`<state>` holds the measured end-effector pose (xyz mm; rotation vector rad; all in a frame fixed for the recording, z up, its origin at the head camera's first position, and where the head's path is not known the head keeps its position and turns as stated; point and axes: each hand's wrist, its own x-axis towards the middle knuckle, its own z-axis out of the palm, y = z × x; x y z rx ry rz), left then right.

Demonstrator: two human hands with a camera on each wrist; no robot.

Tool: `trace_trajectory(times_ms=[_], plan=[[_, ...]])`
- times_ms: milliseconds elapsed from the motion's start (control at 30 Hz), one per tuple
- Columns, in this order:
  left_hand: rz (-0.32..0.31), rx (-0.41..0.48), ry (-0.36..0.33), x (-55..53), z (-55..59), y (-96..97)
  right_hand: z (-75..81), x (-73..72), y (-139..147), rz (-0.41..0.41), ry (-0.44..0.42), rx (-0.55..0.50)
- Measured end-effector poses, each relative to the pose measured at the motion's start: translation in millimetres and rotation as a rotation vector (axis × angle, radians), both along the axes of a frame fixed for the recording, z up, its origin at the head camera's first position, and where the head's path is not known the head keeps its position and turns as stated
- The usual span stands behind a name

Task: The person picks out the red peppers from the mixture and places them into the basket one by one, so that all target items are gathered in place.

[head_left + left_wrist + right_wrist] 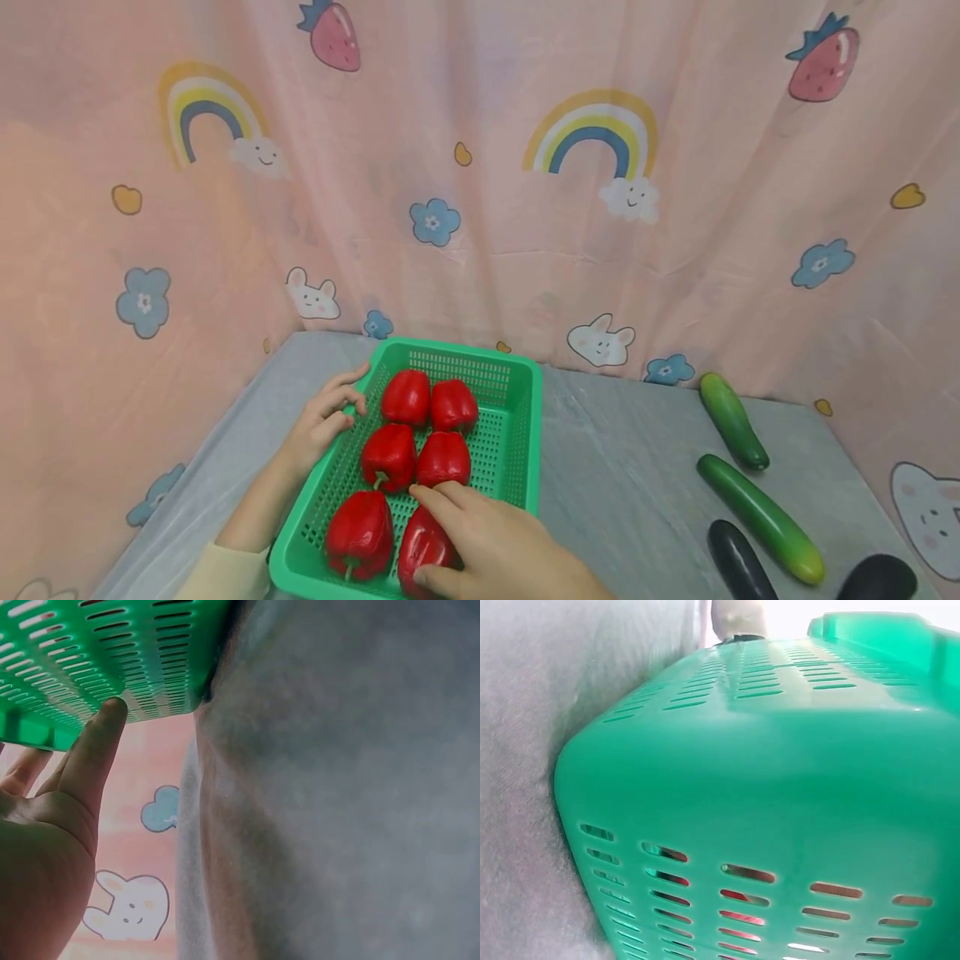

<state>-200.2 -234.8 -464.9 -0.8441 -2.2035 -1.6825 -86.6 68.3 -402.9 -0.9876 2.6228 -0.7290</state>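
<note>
A green plastic basket [531,433] with slotted walls holds several red bell peppers, such as the one at the back left [406,398] and the one at the near left [360,533]. My right hand [510,533] reaches over the near end of the basket and grips the near right bell pepper [423,550], thumb on its near side and fingers across its far side. On the basket's left side, my left hand [318,425] rests with fingers at the rim. In the left wrist view, the extended thumb [94,757] lies against the basket's slotted wall.
To the right on the grey cloth [615,467] lie two green cucumber-like vegetables [733,421] [761,517], a dark elongated vegetable [738,562] and a dark rounded item [877,577] at the front edge. A pink patterned curtain [495,275] hangs behind.
</note>
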Motion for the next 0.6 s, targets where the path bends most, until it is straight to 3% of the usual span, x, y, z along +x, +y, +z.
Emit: trace_trajectory(times_ms=[167, 400, 500, 600], plan=[[0.003, -0.006, -0.005, 0.8, 0.5, -0.4, -0.3, -1.4, 3.1, 0.060, 0.060, -0.017], [0.016, -0.027, -0.039, 2.1, 3.2, 0.1, 0.9, -2.2, 14.0, 0.083, 0.097, -0.151], [0.026, -0.055, -0.051, 3.3, 4.7, -0.7, 7.2, -2.3, 22.9, 0.066, 0.172, -0.220], [0.028, -0.108, -0.050, 5.4, 8.6, -3.6, 15.4, -4.8, 34.8, 0.037, 0.310, -0.268]])
